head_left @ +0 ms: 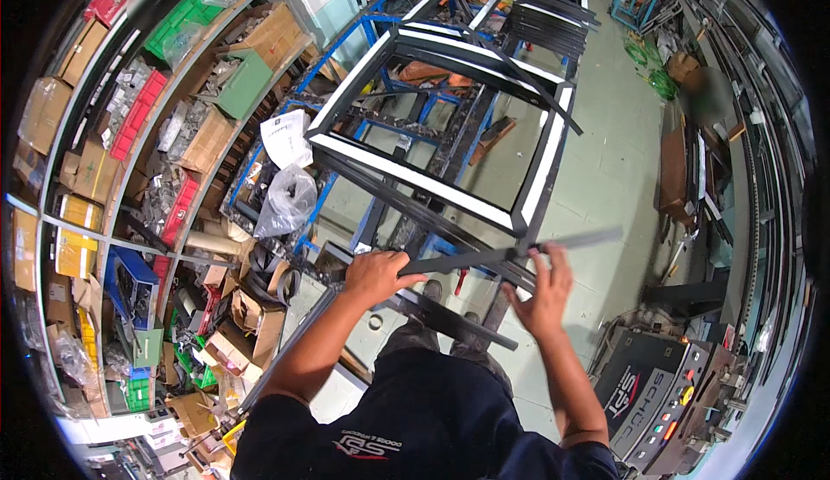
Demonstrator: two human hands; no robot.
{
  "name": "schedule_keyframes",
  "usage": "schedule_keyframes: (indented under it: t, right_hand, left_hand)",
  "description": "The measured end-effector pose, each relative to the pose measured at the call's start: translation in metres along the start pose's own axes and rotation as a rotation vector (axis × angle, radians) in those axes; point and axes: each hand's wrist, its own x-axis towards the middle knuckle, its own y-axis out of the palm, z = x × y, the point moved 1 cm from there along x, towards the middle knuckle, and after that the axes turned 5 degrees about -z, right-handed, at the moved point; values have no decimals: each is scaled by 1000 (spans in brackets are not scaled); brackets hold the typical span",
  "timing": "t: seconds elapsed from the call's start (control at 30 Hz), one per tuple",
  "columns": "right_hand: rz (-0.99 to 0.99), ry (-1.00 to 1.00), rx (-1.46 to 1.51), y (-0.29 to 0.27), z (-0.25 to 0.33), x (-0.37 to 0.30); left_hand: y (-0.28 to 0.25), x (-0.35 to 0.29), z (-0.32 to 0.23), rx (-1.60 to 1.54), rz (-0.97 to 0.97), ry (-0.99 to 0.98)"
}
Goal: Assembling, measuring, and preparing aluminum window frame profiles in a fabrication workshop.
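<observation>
One white-faced frame (415, 177) lies beyond the strip (454, 262) both hands (373, 278) seemingly hold.

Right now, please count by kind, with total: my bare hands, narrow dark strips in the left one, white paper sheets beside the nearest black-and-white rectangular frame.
Bare hands, left hand and right hand: 2
Narrow dark strip: 1
White paper sheet: 1
Total: 4
</observation>
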Motion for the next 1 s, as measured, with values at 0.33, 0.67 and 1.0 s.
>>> schedule_keyframes:
  t: [0.33, 0.67, 1.0]
  right_hand:
    - [249, 121, -146, 88, -71, 67]
    - [390, 202, -203, 210, -34, 122]
    - [463, 194, -160, 218, -30, 120]
  left_hand:
    - [27, 168, 210, 10, -224, 298]
    - [75, 236, 298, -34, -22, 117]
    - [79, 224, 304, -51, -25, 127]
